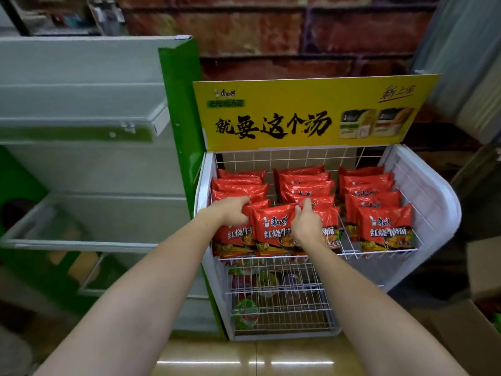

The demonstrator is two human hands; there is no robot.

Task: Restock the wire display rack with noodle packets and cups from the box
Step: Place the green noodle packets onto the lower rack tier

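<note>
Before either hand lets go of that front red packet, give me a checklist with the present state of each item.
1. Left hand has a grip on the packet's left edge: ok, fingers curl round it.
2. Right hand has a grip on the front red packet: ok, it pinches the top right.
3. Packet upright, print facing out: ok.
4. Packet seated in one lane: not ok, it sits between the left row and the middle row.
5. Right row tidy behind the wire front: ok.
6. Lower wire shelf stocked with cups: cannot tell, the contents are blurred behind the wires.
</note>
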